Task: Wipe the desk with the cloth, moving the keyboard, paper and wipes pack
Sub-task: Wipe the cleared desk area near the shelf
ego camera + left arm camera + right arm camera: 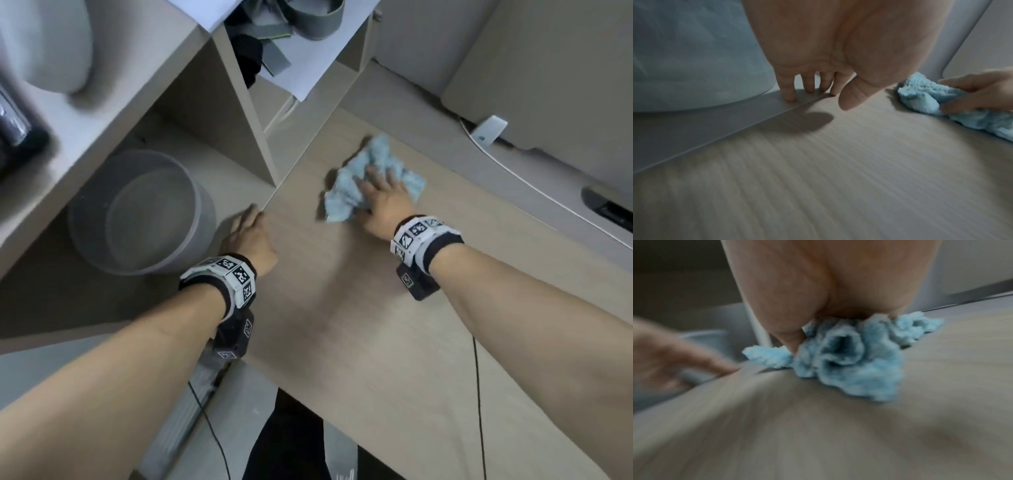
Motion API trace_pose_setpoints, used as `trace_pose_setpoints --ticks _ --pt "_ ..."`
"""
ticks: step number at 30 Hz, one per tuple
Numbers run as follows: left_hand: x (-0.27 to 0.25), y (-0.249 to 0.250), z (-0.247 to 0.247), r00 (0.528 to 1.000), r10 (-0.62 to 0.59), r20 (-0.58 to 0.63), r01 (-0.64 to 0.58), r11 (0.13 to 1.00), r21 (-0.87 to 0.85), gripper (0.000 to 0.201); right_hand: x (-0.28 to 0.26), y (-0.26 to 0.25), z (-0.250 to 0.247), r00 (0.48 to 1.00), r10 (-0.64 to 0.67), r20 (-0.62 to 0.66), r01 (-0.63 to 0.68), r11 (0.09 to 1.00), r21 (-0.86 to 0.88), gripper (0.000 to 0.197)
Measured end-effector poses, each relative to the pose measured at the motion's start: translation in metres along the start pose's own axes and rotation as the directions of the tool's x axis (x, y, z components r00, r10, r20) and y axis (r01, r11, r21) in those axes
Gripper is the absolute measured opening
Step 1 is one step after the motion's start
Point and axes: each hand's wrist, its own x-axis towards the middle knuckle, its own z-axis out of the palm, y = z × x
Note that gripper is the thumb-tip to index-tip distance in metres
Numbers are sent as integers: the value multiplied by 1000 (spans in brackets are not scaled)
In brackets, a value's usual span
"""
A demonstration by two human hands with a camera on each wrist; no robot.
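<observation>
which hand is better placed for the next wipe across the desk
Right. The right hand grips the cloth, bunched on the desk. The left hand is empty, resting at the desk's left edge, apart from the cloth.

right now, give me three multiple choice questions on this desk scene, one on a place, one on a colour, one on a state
1. Where does the left hand touch down?
A on the cloth
B at the desk's left edge, beside the grey bin
C inside the grey bin

2. What colour is the cloth?
A red
B light blue
C yellow

3. How does the cloth lie?
A folded flat
B hanging off the desk
C crumpled under the right hand

Answers: 1 B, its fingers sit at the edge; 2 B, every view shows blue; 3 C, it bunches beneath the palm.
</observation>
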Motion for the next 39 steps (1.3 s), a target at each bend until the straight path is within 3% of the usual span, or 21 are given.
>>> trace_pose_setpoints --ticks 2,3,5,7,9,12,15,18,20,22,23,25,27,29,31,35,37,39 --pt "-1 2 1 1000 -1 -8 1 1000 12 77 10 -16 -4 993 117 -5 -118 993 -29 82" --pt "0 2 1 1000 -1 -10 1 1000 14 77 10 -34 0 997 80 9 -79 994 -77 84" --pt "-1 2 3 1000 -5 -10 5 1000 6 75 -6 -73 22 989 -140 55 147 977 -157 83" --pt "-4 1 7 1000 -18 -24 18 1000 -9 71 -35 -94 45 932 -334 142 355 921 -158 80" --pt "-9 2 11 999 -42 -34 41 999 -14 69 -55 -85 55 911 -380 160 398 912 -99 78" --pt "-21 5 19 997 -64 -46 63 998 -22 67 -72 -36 53 969 -241 46 243 969 -38 74" --pt "-33 12 25 996 -78 -44 77 997 -31 65 -87 37 46 998 36 -61 -34 999 20 71" --pt "-41 19 28 996 -84 8 84 996 31 72 -104 106 36 932 344 -115 -332 936 116 70" --pt "-44 20 29 995 -101 26 99 993 65 79 -107 114 32 881 468 -73 -456 879 137 71" --pt "-46 20 32 993 -114 27 111 990 88 82 -110 85 35 893 449 -32 -445 890 95 74" --pt "-47 21 32 993 -117 25 115 989 90 82 -114 61 41 933 359 -17 -358 932 62 75" --pt "-49 21 31 993 -118 30 115 989 94 82 -130 9 60 998 55 30 -55 998 -1 76" --pt "-50 18 28 995 -99 30 96 991 93 82 -154 -29 79 970 -200 135 208 977 -51 76" --pt "-51 13 23 997 -71 28 69 995 77 79 -161 -33 85 945 -274 177 291 954 -73 74" --pt "-58 6 19 998 -53 23 52 998 39 73 -154 -20 78 971 -207 123 216 974 -62 72" --pt "-79 -22 23 998 -50 -27 50 999 -12 62 -115 -11 52 996 80 26 -80 997 -24 77" --pt "-86 -46 30 998 -66 -19 66 998 -24 62 -90 -30 42 990 141 28 -141 990 -26 80" --pt "-92 -68 35 996 -86 -12 85 996 -35 63 -66 -62 37 991 125 48 -123 991 -47 83"
